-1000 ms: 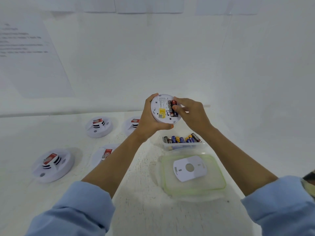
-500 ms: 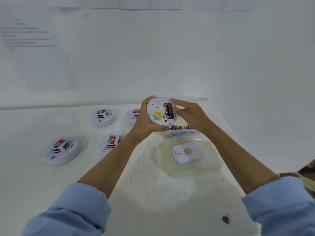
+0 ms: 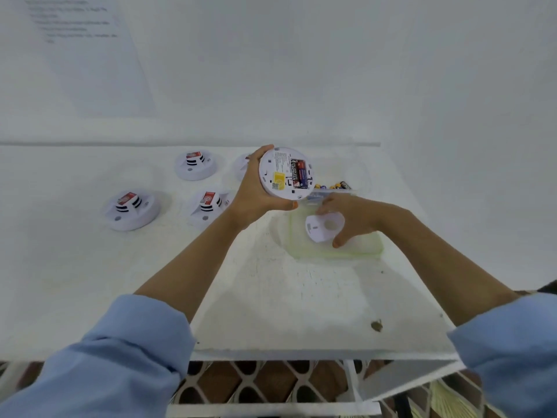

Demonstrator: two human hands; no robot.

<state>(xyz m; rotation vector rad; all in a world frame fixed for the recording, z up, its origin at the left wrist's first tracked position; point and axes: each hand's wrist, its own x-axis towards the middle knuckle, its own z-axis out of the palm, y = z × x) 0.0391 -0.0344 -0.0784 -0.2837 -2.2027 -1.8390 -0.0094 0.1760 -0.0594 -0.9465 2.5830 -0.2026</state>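
Holding the detector [image 3: 286,176] in our left hand [image 3: 251,194], fingers [image 3: 265,150] wrapped round its rim, batteries [image 3: 300,178] facing us. Right hand [image 3: 358,220] pinches the cover plate [image 3: 318,229] on the lid [image 3: 364,251], just below-right of the left fingers.

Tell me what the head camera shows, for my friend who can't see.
The left hand holds a round white smoke detector, back side up, with batteries fitted in it, above a white table. The right hand grips a white plate lying on a green-rimmed lid. More detectors sit to the left.
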